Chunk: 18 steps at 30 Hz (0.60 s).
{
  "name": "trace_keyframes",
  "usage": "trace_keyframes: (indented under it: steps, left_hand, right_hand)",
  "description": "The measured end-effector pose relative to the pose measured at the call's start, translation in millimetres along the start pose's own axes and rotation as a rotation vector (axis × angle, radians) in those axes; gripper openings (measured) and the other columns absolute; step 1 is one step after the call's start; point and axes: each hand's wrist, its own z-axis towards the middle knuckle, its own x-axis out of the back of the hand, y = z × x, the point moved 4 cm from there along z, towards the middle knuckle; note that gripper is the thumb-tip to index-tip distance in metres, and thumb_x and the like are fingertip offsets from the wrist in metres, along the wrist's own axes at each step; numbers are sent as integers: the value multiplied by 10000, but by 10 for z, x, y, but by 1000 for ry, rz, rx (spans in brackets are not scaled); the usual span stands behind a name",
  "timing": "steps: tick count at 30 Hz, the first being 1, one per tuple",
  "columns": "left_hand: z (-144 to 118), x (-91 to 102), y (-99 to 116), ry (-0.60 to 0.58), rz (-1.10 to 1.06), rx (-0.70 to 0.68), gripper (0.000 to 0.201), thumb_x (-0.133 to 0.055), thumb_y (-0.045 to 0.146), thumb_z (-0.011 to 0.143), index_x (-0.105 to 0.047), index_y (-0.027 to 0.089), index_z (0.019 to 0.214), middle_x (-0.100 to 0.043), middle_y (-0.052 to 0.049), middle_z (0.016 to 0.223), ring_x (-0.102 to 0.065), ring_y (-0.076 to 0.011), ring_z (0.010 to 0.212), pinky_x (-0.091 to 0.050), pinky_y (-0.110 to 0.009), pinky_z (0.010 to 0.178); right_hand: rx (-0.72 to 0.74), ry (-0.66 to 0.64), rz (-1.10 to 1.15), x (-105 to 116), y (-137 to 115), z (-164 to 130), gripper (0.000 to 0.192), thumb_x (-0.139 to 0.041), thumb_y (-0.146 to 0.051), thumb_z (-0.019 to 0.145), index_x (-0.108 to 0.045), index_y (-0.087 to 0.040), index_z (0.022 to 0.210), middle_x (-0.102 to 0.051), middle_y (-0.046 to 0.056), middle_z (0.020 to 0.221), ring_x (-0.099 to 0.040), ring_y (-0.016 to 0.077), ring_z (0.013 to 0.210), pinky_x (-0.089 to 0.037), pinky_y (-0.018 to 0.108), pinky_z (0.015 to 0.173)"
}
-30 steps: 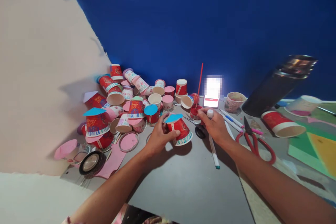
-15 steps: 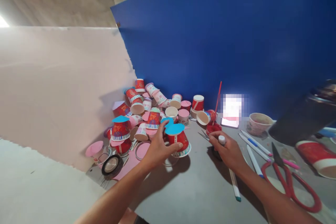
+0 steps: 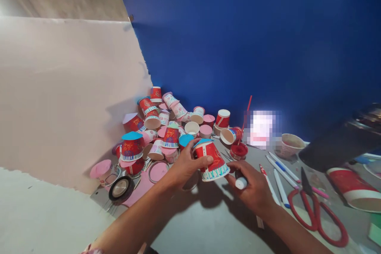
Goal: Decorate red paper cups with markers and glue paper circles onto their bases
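Gripping one red cup (image 3: 212,160), left hand (image 3: 184,165); three pens (image 3: 275,174) nearby.

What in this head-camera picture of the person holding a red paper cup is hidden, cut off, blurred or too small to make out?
- Small white-capped object in the right hand: its body is hidden by the fingers.
- Red paper cup in the left hand: its opening faces down and away.
- Bright patch against the blue board: pixelated.
- Dark cylinder: motion-blurred and cut by the right edge.
- Prints on the piled cups: too small to read.
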Motion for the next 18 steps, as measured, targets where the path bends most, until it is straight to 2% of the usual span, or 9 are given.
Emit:
trace_keyframes:
  steps: [3, 6, 9, 11, 14, 16, 18]
  left_hand:
    - [36, -134, -71, -70, -47, 8, 1040, -961, 426, 671, -435, 226, 1545, -713, -136, 1286, -700, -325, 1167, -544, -478, 1025]
    - [38, -237, -92, -122, -26, 8, 936, -933, 443, 716, -484, 228, 1509, -715, -125, 1279, -697, -306, 1157, -546, -449, 1013]
    - [20, -242, -64, -166, 106, 35, 868, -892, 549, 732, -550, 204, 1452, -734, -116, 1180, -711, -287, 1056, -568, -395, 894]
    - [14, -180, -38, -173, 254, 51, 833, -859, 614, 740, -592, 199, 1411, -735, -109, 1132, -707, -278, 1009, -571, -372, 826]
    - [34, -54, 21, -111, 329, -19, 813, -856, 594, 754, -590, 244, 1438, -685, -127, 1307, -667, -315, 1177, -573, -410, 932]
    - [56, -22, 48, -100, 257, -86, 822, -863, 554, 768, -561, 293, 1486, -585, -132, 1502, -579, -346, 1355, -536, -441, 1051]
    - [76, -56, 53, -143, 171, -114, 795, -848, 533, 802, -556, 310, 1507, -509, -121, 1604, -489, -358, 1466, -482, -459, 1134]
  right_hand:
    - [121, 21, -118, 66, -72, 15, 202, -624, -220, 937, -689, -220, 1128, -802, 85, 962, -778, 238, 796, -606, 331, 677]
    - [170, 39, -225, 124, -80, 28, 254, -600, -195, 921, -708, -201, 1151, -822, 112, 993, -795, 268, 846, -615, 357, 706]
    - [148, 65, -258, 187, -64, 54, 248, -573, -195, 912, -735, -201, 1100, -831, 102, 940, -795, 262, 801, -607, 347, 689]
    - [118, 74, -265, 230, -67, 79, 249, -564, -185, 893, -742, -206, 1066, -834, 92, 919, -791, 257, 774, -594, 339, 674]
    - [84, 69, -266, 285, -106, 118, 232, -563, -174, 878, -737, -206, 1028, -831, 79, 879, -784, 253, 729, -567, 329, 638]
    - [71, 59, -246, 310, -148, 138, 212, -572, -170, 875, -727, -204, 1017, -827, 70, 862, -783, 250, 713, -556, 324, 626]
    - [66, 46, -220, 327, -191, 151, 211, -579, -163, 871, -720, -201, 1022, -831, 68, 881, -788, 249, 726, -555, 322, 631]
